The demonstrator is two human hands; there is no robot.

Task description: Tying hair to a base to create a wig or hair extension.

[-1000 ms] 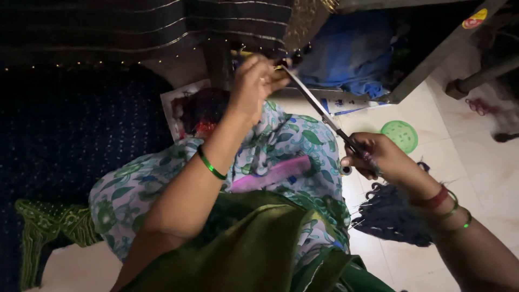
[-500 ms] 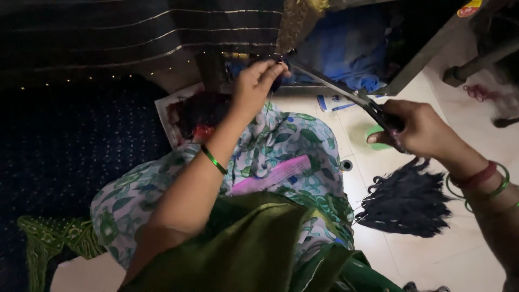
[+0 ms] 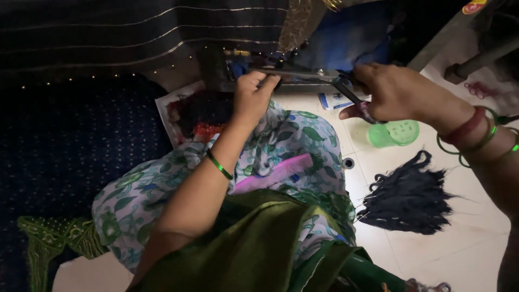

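Observation:
My right hand (image 3: 397,89) grips the dark handles of a pair of long steel scissors (image 3: 303,75), whose blades reach left, nearly level. My left hand (image 3: 254,97) is pinched at the blade tips, fingers closed on something small and dark that I cannot make out. A green bangle sits on my left wrist, red and green bangles on my right. Below my hands lies my lap in floral cloth (image 3: 286,146), with a pink comb (image 3: 273,174) resting on it.
A bundle of black hair (image 3: 408,197) lies on the tiled floor at right, beside a green round lid (image 3: 393,133). A printed sheet with dark hair on it (image 3: 189,111) lies left of my knee. Dark blue dotted fabric (image 3: 70,140) covers the left side.
My right hand has lifted and swung the scissors from a steep slant to nearly level. The left hand stayed at the blade tips. The view has shifted down slightly.

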